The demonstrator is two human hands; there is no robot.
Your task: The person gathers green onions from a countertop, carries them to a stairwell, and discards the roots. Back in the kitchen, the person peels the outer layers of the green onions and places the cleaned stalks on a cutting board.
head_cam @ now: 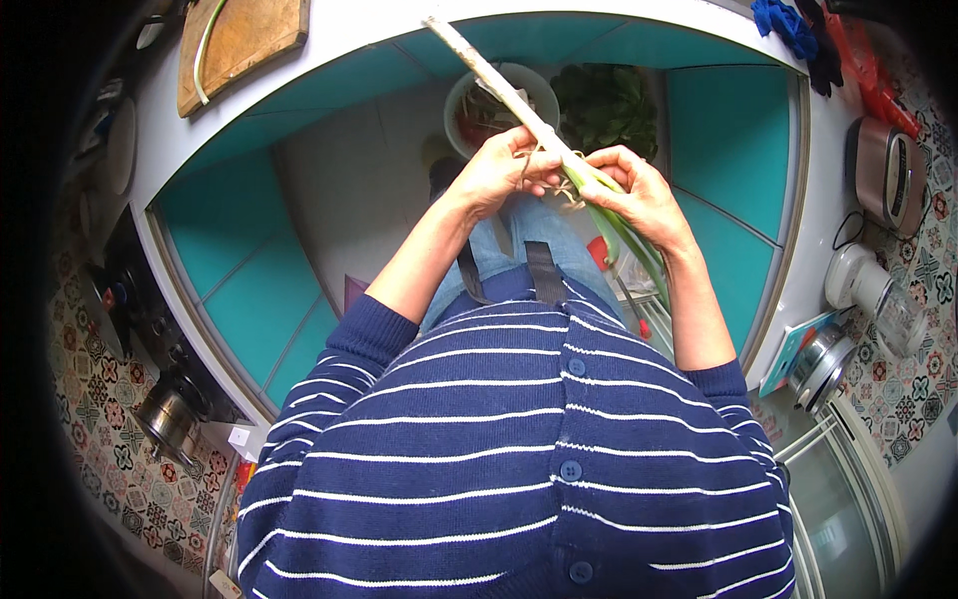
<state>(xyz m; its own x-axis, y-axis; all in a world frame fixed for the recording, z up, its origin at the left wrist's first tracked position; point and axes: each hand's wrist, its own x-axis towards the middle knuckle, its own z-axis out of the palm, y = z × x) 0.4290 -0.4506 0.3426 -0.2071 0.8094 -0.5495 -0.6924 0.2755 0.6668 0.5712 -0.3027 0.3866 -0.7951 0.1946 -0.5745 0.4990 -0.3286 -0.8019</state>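
Observation:
A long green onion [516, 101] slants across the view in front of my body. Its pale white shank points up and away to the left, and the green leaves hang down past my right wrist. My right hand [636, 196] grips it where the white turns green, thumb laid along the leaves. At the stalk's middle, my left hand [500, 171] has its thumb and fingers closed against the stalk and some thin, dry, brownish leaf strips [566, 195]. Beneath the stalk, on the floor, stands a pale round bin [551, 90] with scraps inside.
Dark leafy greens [608, 105] lie beside the bin. A wooden cutting board [254, 41] bearing a green onion piece [200, 64] sits on the white counter [359, 28], upper left. Teal cabinets [737, 138] curve around me. A steel pot [168, 419] stands at the left, a kettle [822, 367] at the right.

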